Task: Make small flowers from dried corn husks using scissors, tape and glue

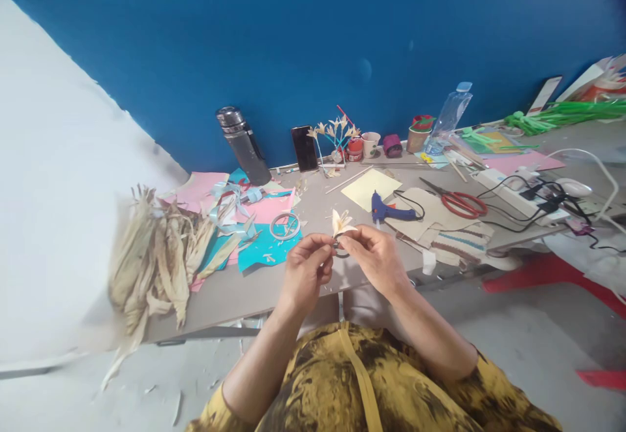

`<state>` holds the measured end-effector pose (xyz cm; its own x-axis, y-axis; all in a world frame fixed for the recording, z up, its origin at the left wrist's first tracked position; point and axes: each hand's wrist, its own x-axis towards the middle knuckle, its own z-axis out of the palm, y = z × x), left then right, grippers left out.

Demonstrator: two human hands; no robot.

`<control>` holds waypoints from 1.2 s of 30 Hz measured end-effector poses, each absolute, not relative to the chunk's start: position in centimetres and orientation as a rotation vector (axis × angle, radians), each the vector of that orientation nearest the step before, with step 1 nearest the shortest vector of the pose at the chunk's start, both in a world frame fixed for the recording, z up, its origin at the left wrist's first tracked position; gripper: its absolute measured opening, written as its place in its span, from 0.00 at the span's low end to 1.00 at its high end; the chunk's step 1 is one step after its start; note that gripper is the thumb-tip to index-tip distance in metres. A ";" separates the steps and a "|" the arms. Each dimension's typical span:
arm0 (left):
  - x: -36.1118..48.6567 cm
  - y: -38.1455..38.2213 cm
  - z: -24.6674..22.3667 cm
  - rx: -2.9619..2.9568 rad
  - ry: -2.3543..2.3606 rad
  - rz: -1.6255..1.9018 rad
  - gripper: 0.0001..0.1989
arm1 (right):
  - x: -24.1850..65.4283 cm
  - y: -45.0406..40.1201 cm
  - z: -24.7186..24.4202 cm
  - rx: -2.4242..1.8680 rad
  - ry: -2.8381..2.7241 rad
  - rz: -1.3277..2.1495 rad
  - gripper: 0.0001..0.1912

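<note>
A cream-coloured handmade flower (342,222) stands upright between my hands, its pointed petals spread upward. My left hand (309,269) pinches at its base from the left, thumb and forefinger together. From the right, my right hand (375,257) also closes its fingertips on the base of the flower. The stem end is mostly hidden by my fingers. Just behind my hands lies a roll of tape (285,226) on blue paper (261,249). To the right is a blue glue gun (391,210), near a pale yellow sheet (364,187).
Dried corn husks (166,256) hang over the table's left edge. A thermos (244,148), a phone (304,148) and several finished flowers (337,133) stand along the wall. Red-handled scissors (460,202), a plastic bottle (450,119) and a power strip (508,190) with cables are on the right.
</note>
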<state>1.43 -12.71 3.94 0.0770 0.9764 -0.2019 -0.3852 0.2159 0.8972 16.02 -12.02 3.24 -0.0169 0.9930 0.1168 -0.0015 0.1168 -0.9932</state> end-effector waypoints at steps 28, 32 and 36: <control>1.6 -12.7 2.8 1.214 1.143 1.478 0.06 | 15.1 -12.2 3.8 -1.139 -1.267 1.058 0.12; 1.6 -12.8 3.0 1.260 1.134 1.514 0.05 | 15.0 -12.3 4.0 -1.167 -1.271 1.025 0.11; 1.5 -12.8 2.9 1.192 1.120 1.491 0.07 | 14.9 -12.6 3.9 -1.147 -1.279 1.039 0.12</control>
